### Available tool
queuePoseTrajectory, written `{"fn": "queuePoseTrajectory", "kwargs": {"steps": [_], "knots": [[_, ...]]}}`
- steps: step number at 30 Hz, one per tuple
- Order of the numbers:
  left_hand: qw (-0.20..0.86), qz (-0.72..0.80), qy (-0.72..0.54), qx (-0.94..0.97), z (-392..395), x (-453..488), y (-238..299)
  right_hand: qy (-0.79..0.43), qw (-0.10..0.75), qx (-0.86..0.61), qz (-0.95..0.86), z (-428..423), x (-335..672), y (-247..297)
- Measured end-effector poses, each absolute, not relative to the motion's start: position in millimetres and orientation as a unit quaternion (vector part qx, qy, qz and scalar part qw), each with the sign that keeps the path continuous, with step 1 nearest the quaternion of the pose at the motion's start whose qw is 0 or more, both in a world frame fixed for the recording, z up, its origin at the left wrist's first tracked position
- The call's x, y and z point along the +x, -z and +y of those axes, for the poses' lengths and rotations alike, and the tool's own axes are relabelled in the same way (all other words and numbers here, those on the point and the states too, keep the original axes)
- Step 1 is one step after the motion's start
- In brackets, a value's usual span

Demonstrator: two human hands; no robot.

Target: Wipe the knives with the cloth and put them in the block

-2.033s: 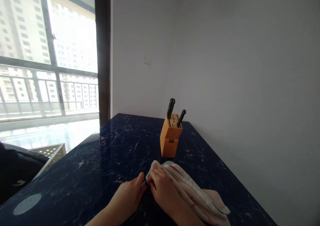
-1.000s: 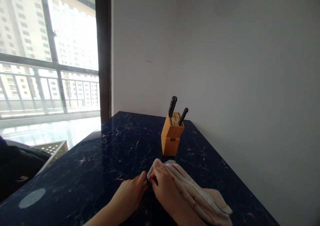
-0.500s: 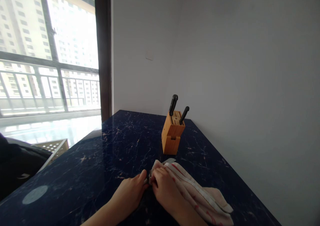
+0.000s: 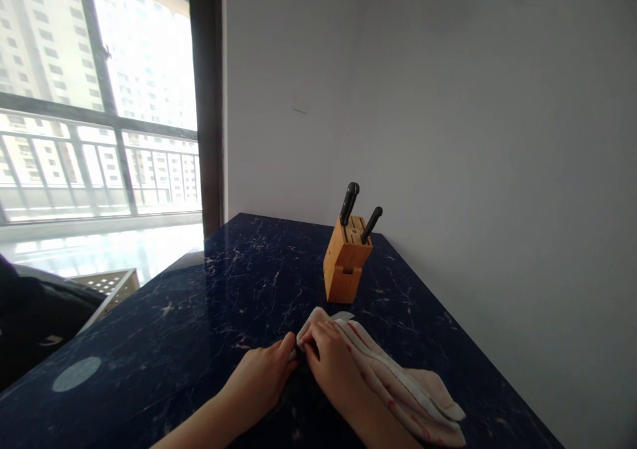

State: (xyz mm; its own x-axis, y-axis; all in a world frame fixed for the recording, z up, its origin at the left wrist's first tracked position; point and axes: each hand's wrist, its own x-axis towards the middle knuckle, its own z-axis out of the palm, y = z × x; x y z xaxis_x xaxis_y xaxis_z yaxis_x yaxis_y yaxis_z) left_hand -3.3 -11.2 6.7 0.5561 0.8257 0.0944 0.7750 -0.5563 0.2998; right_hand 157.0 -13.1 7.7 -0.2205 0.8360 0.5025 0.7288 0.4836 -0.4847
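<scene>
Firstly, on writing: one small pale mark shows on a dark fabric item well to the left of the bamboo knife block, and it is too blurred to read. No other lettering can be made out from where I stand.

The knife block stands upright on a dark blue marble counter, near the wall, holding two black knife handles that rise from its top. A white wall switch plate sits on the wall above and to the left of it.

Just in front of the block, a person works at the counter with both bare hands. The right hand is closed on a folded white kitchen towel with red stripes, whose far end lies just short of the block. The left hand is curled beside the right, at the near edge of the fold; whether that grip is closed on anything, I cannot tell. A dark object is partly hidden between the two hands and cannot be identified. A pale sliver protrudes from the towel's far end, towards the block.

Compared with the frame a half-second earlier, the whole view sits slightly tilted, while the towel and hands hold nearly the same place relative to the block.
</scene>
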Motion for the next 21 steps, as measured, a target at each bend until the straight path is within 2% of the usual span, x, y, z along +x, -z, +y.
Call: {"fn": "queuePoseTrajectory", "kwargs": {"steps": [12, 21], "knots": [[0.092, 0.458, -0.114, 0.877, -11.2, -3.3, -6.3, -0.010, 0.334, -0.579, -0.743, 2.4, 178.5, -12.0], [0.088, 0.467, -0.102, 0.874, -12.4, -1.2, -9.6, 0.007, 0.333, -0.584, -0.741, 6.4, 203.5, -21.2]]}}
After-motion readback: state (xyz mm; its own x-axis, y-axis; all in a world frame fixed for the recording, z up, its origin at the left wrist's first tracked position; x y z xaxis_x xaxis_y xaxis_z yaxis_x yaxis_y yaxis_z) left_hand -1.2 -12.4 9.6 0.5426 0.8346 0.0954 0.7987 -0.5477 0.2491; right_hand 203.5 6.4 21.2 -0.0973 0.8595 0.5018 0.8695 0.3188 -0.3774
